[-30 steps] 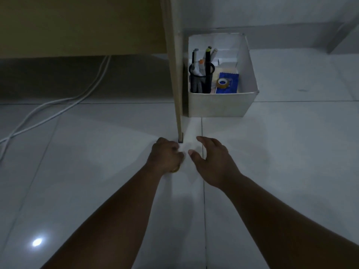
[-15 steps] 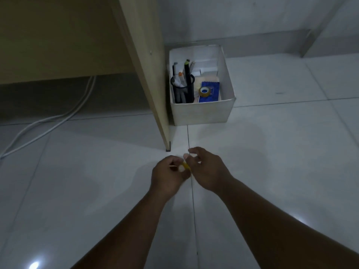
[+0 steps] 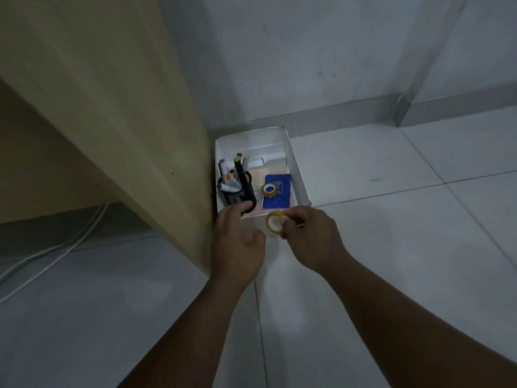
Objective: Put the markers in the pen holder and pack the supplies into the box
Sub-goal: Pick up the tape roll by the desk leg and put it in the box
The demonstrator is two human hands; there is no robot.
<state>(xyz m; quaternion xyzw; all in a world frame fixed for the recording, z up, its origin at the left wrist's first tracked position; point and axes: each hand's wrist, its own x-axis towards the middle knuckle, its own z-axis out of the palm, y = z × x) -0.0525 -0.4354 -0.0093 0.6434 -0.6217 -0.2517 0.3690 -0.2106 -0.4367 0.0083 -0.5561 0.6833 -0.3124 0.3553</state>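
Observation:
A white box [image 3: 296, 166] stands on the floor against a wooden desk panel. Inside it, a black pen holder [image 3: 246, 193] carries several markers [image 3: 236, 170], and a tape roll [image 3: 270, 189] lies on a blue packet [image 3: 277, 198]. My right hand [image 3: 310, 236] pinches a second yellowish tape roll [image 3: 274, 223] just above the box's near edge. My left hand [image 3: 237, 245] hovers beside it with fingers loosely spread, holding nothing, its fingertips over the box's near left corner.
The wooden desk side panel [image 3: 134, 135] rises directly left of the box. White cables [image 3: 50, 256] run along the floor under the desk. A grey skirting board [image 3: 349, 113] lines the wall behind. Pale floor tiles [image 3: 391, 208] spread to the right.
Both hands rose from the floor and moved forward to the box's near edge. The tape roll passed into my right hand, and my left hand let go. The view came closer to the box.

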